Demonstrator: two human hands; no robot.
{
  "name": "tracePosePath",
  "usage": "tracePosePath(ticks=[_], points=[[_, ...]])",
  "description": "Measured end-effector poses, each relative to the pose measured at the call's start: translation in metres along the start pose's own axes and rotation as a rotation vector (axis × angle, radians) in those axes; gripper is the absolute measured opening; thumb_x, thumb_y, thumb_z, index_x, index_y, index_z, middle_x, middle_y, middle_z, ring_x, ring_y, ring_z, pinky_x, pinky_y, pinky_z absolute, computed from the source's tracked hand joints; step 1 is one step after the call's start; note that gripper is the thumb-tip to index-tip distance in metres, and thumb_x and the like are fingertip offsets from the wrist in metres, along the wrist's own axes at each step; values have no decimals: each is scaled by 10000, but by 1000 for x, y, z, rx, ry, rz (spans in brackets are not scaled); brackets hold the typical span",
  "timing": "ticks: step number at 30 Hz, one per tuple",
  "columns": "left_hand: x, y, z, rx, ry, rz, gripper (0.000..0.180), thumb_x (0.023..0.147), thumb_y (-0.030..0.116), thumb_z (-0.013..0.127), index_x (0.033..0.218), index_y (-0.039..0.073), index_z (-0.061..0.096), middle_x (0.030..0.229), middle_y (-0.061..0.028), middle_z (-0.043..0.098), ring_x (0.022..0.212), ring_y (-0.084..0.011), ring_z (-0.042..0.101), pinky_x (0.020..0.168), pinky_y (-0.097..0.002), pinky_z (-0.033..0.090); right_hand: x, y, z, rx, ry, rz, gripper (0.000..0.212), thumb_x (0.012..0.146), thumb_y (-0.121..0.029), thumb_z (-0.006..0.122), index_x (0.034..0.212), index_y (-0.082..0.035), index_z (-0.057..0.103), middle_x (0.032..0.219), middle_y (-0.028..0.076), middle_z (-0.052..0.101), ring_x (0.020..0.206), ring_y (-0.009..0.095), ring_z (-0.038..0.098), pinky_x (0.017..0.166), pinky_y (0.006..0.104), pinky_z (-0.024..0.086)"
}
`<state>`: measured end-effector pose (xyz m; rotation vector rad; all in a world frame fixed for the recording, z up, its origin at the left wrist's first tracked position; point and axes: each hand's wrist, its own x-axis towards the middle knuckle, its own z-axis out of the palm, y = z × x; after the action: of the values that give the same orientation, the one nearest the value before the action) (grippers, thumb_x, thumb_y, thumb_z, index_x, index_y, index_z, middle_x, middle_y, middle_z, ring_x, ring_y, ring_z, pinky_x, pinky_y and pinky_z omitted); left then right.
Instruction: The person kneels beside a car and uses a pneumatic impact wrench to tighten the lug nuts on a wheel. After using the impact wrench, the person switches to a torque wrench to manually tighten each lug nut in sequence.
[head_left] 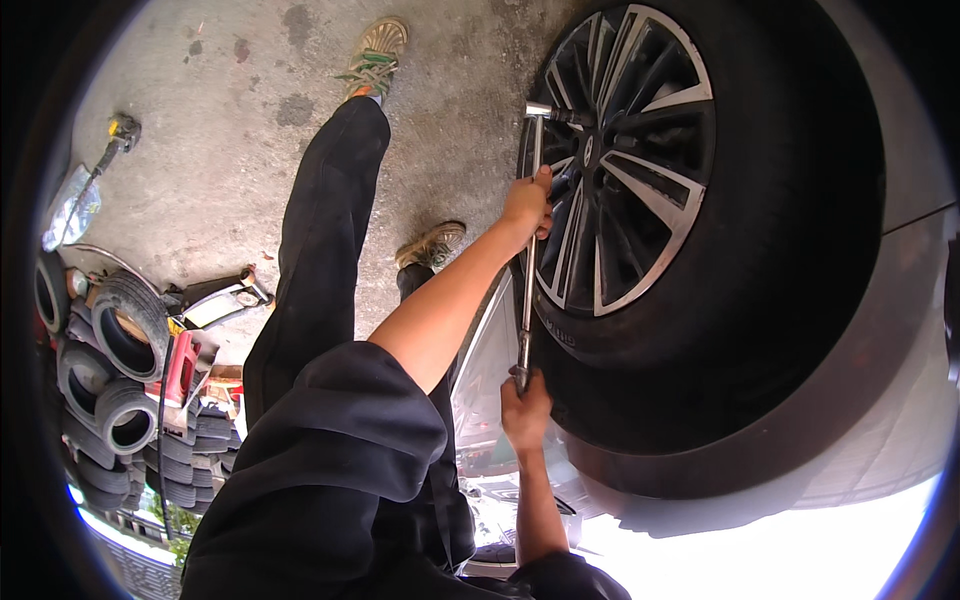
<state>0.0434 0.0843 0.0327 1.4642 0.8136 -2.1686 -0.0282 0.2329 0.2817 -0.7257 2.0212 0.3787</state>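
A long chrome socket wrench (pixel 529 270) runs along the face of a car wheel (pixel 655 190), which has black and silver spokes. At its far end, a socket (pixel 570 117) reaches in among the spokes near the hub; the nut itself is hidden. My left hand (pixel 526 208) is closed around the upper part of the bar. My right hand (pixel 525 410) grips the dark handle at the near end. The black tire (pixel 790 200) sits under the grey fender (pixel 850 420), right beside my hands.
My feet, in worn sneakers (pixel 378 52), stand on stained concrete (pixel 240 100). Stacked used tires (pixel 130 325) lie at the left, with a floor jack (pixel 225 300) and a red tool-like object (pixel 178 370) next to them. A yellow-and-black tool (pixel 123 132) lies farther off.
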Motion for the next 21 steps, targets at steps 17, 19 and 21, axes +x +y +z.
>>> tracePosePath(ticks=[17, 19, 21], points=[[28, -6, -26, 260, -51, 77, 455, 1021, 521, 438, 794, 126, 432, 622, 9, 368, 502, -131, 378, 498, -327, 391, 56, 62, 68, 37, -39, 162, 201, 841, -161, 581, 946, -4, 651, 782, 180, 668, 745, 355, 662, 728, 429, 501], [8, 7, -15, 224, -38, 12, 448, 1025, 514, 433, 788, 135, 419, 615, 27, 333, 506, -126, 362, 500, -322, 378, 35, 25, 35, 33, -50, 184, 188, 828, -142, 595, 930, 0, 665, 674, 106, 603, 622, 221, 584, 650, 369, 471], [-3, 15, -8, 188, -86, -17, 445, 1023, 506, 446, 792, 128, 403, 609, 22, 330, 489, -134, 372, 493, -336, 398, 8, -21, -1, 103, -91, 172, 189, 871, -119, 595, 1004, 9, 631, 662, 47, 522, 614, 139, 479, 624, 320, 434]])
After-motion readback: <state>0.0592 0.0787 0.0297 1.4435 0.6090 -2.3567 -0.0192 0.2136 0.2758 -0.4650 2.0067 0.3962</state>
